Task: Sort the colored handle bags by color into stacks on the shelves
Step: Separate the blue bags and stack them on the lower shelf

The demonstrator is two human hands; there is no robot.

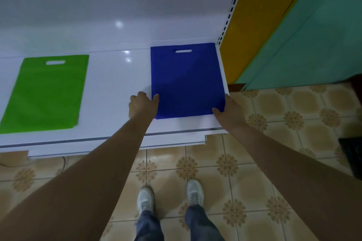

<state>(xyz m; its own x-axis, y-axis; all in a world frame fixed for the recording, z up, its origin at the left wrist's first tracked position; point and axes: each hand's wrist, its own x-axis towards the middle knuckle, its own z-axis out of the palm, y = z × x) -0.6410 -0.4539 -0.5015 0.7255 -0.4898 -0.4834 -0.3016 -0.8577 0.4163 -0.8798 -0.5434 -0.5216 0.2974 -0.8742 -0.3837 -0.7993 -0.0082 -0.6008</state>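
Note:
A blue handle bag (186,78) lies flat at the right end of the white shelf (117,88), its cut-out handle towards the back. My left hand (142,104) pinches the bag's near left corner, thumb on top of the cloth. My right hand (228,106) pinches the near right corner the same way. A green handle bag (47,92) lies flat at the left of the same shelf, well apart from both hands.
The shelf's white back panel (137,6) rises behind the bags, with a slotted upright (232,8) at its right end. A yellow and teal wall (293,35) stands to the right. Below is tiled floor (274,162); a dark object (352,154) sits at the right edge.

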